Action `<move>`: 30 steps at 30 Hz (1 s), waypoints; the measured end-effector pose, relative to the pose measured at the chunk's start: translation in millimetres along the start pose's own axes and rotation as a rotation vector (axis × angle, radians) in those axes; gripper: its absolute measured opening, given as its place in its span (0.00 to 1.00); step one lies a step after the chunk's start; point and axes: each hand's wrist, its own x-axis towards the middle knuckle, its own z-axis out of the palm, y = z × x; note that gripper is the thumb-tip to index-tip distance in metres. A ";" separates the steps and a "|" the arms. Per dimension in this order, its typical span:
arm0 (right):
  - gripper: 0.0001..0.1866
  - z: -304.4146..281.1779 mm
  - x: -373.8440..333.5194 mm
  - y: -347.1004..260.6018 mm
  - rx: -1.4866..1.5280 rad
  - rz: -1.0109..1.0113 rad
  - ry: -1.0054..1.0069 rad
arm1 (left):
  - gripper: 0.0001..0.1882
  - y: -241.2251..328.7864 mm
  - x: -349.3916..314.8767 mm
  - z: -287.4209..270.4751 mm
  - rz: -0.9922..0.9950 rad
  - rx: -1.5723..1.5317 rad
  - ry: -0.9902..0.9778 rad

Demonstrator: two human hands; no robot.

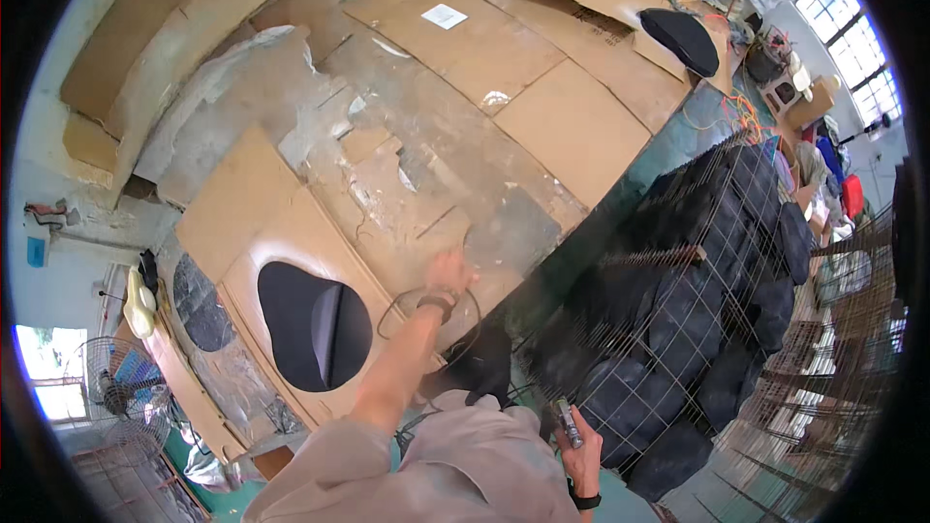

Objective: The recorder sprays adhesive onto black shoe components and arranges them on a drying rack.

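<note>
From my remote feed, I see the left hand (450,271) stretched out over the cardboard-covered table (542,126), fingers curled on a thin dark wire loop (426,315) that hangs around the wrist and forearm just above the table's worn surface. The right hand (579,450) sits low near the body, clenched around a small metal tool (567,423) held upright beside the wire-mesh cage (697,329). That cage stands off the table's right edge, packed with black padded seat pieces (678,310). One black seat-shaped pad (312,324) lies flat on cardboard to the left of the outstretched arm, and another black pad (684,39) rests at the table's far end. A standing fan (116,383) is at the lower left, near a window. I cannot tell what kind of tool the right hand grips.
</note>
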 end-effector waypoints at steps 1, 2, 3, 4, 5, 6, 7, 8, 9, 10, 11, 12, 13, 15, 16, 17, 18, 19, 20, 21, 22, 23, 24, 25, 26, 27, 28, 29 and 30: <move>0.32 0.7 -1.5 -3.2 0.021 0.020 -0.010 | 0.27 -1.3 -0.2 2.3 -0.006 -0.009 0.008; 0.32 1.2 -3.1 -5.8 0.019 0.049 -0.012 | 0.27 -2.1 0.1 4.8 -0.024 -0.027 -0.011; 0.32 1.8 -4.9 -7.5 0.019 0.055 -0.015 | 0.27 -2.8 -0.3 7.4 -0.014 -0.042 0.022; 0.32 2.4 -7.1 -8.6 0.018 0.060 -0.020 | 0.27 -2.7 0.1 9.9 -0.029 -0.051 0.025; 0.31 2.9 -10.0 -9.0 0.004 0.065 -0.030 | 0.27 -2.6 0.4 12.1 -0.062 -0.057 0.001; 0.30 3.4 -13.9 -8.7 -0.009 0.069 -0.038 | 0.27 -2.2 0.9 13.7 -0.092 -0.062 -0.023; 0.30 5.0 -17.6 -8.2 -0.031 0.075 -0.043 | 0.26 -2.7 2.2 14.4 -0.086 -0.027 -0.060; 0.30 6.6 -21.2 -7.6 -0.031 0.054 -0.052 | 0.26 -3.3 3.7 14.3 -0.080 -0.054 -0.074; 0.30 9.1 -25.7 -6.9 -0.040 0.036 -0.060 | 0.26 -4.8 5.9 13.2 -0.078 -0.062 -0.064; 0.30 12.4 -33.2 -6.0 -0.075 0.028 -0.068 | 0.26 -7.2 6.7 11.5 -0.072 -0.084 -0.101; 0.29 16.8 -41.1 -5.6 -0.051 0.007 -0.073 | 0.26 -10.8 8.4 8.6 -0.052 -0.094 -0.121; 0.29 21.2 -47.7 -4.8 -0.051 -0.012 -0.075 | 0.26 -16.1 7.1 5.2 0.004 -0.188 -0.085; 0.29 26.1 -53.3 -4.4 -0.049 -0.043 -0.072 | 0.26 -21.7 7.8 0.3 0.053 -0.292 -0.116; 0.32 37.9 -64.3 -3.8 -0.067 -0.144 -0.070 | 0.26 -34.2 -4.3 -8.2 0.151 -0.521 -0.090; 0.33 43.4 -71.2 -4.2 -0.070 -0.180 -0.037 | 0.24 -40.9 -13.9 -12.1 0.129 -0.532 -0.019; 0.33 48.0 -76.2 -4.6 -0.131 -0.312 -0.003 | 0.23 -43.4 -30.7 -13.5 0.090 -0.543 0.033; 0.33 50.8 -83.5 -5.0 -0.128 -0.360 0.014 | 0.20 -48.0 -51.5 -16.2 0.107 -0.568 0.006; 0.33 52.3 -92.3 -5.7 -0.128 -0.398 0.035 | 0.16 -49.2 -71.2 -20.2 0.070 -0.486 0.031; 0.32 55.2 -101.5 -7.6 -0.104 -0.419 0.056 | 0.17 -52.8 -99.5 -25.4 0.236 -0.636 0.237; 0.33 56.4 -110.4 -11.0 -0.111 -0.441 0.082 | 0.17 -58.0 -122.9 -36.2 0.144 -0.729 0.031; 0.33 58.4 -119.6 -16.1 -0.080 -0.452 0.116 | 0.17 -52.7 -148.6 -41.8 0.234 -0.879 0.071; 0.34 59.6 -127.1 -23.7 -0.048 -0.474 0.135 | 0.18 -45.1 -174.0 -49.8 0.215 -0.988 0.082; 0.34 62.4 -133.9 -31.5 -0.016 -0.503 0.147 | 0.18 -42.4 -201.3 -61.0 0.331 -0.885 -0.122; 0.34 64.1 -141.4 -40.9 0.011 -0.529 0.182 | 0.17 -40.3 -230.9 -75.3 0.339 -0.701 -0.359; 0.34 66.6 -150.5 -50.3 0.037 -0.555 0.213 | 0.15 -32.9 -259.0 -85.6 0.552 -0.675 -0.630; 0.35 69.2 -159.2 -59.3 0.064 -0.565 0.242 | 0.21 -26.6 -290.8 -95.5 0.502 -0.732 -0.961; 0.31 72.8 -167.3 -68.1 0.077 -0.635 0.326 | 0.24 -18.7 -319.0 -101.9 0.639 -0.749 -1.151; 0.31 75.2 -174.9 -75.2 0.054 -0.686 0.363 | 0.23 -9.8 -343.0 -104.1 0.812 -0.662 -1.168; 0.31 77.4 -182.5 -80.6 0.034 -0.739 0.408 | 0.25 2.5 -360.9 -100.0 0.958 -0.456 -1.126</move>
